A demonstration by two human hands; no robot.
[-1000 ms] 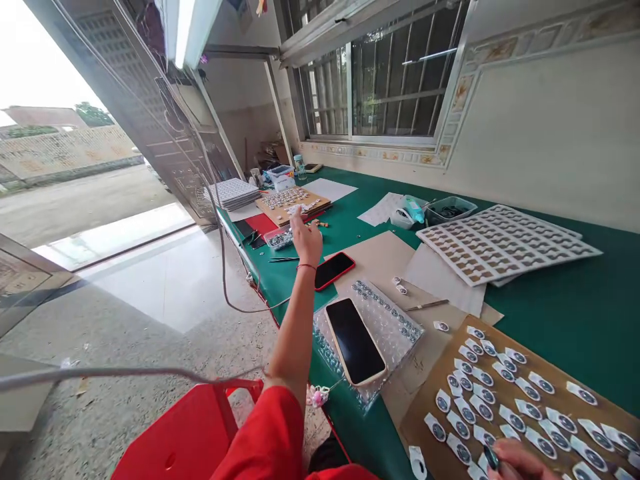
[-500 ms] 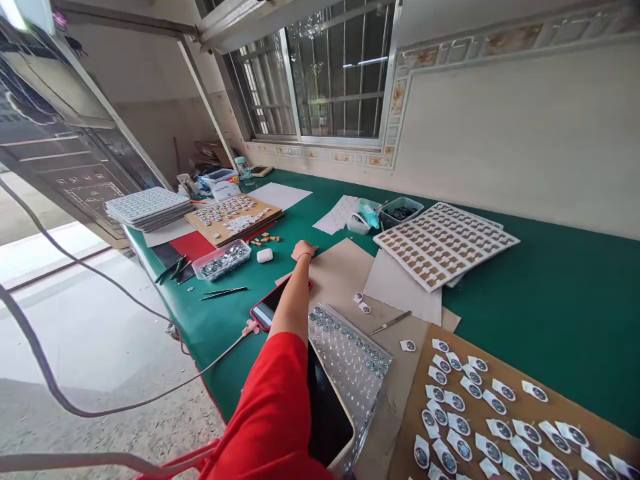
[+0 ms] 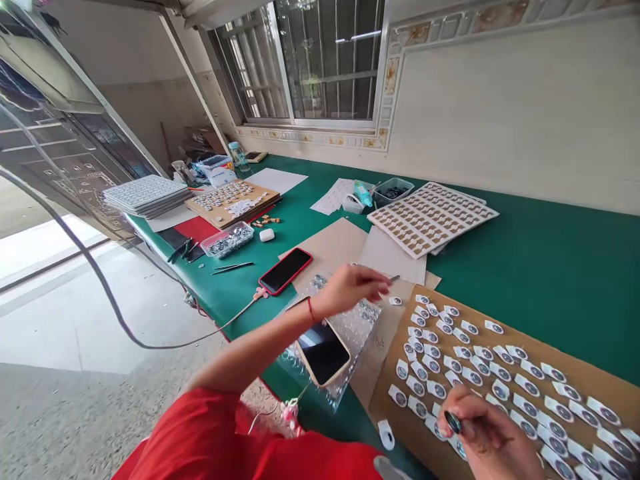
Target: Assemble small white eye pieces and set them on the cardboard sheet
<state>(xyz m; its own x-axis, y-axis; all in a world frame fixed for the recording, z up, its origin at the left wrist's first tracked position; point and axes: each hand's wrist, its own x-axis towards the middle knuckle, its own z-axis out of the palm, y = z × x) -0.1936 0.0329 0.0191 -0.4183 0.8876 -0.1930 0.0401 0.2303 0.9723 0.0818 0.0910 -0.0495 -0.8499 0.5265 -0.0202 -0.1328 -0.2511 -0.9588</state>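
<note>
Half a second back the left hand lay far out on the brown card by the red-cased phone; now the left hand [image 3: 350, 288] has drawn back and hangs over the bubble-wrap sheet [image 3: 350, 327], blurred with motion. Its fingers [image 3: 381, 285] are loosely curled and reach toward the tweezers [image 3: 394, 278] at the sheet's far edge; whether they touch anything I cannot tell. The right hand, out of view before, now shows at the bottom edge.

Right hand [image 3: 487, 437] sits over the near end of the cardboard sheet [image 3: 565, 360]. Its fingers [image 3: 467, 427] are pinched together on a small dark round disc [image 3: 454, 422], held just above the rows of white tabs [image 3: 480, 360], each tab bearing a like disc.

On the bubble-wrap: a scatter of small round discs and a phone in a pale case [image 3: 323, 352], face up, at the near end. The red-cased phone [image 3: 285, 270] lies beyond it on the green desk [image 3: 550, 267], a cable running from it off the desk edge. Farther out: a clear tub of metal parts [image 3: 229, 240], a white earbud case [image 3: 267, 235], and stacked punched trays [image 3: 433, 217].
</note>
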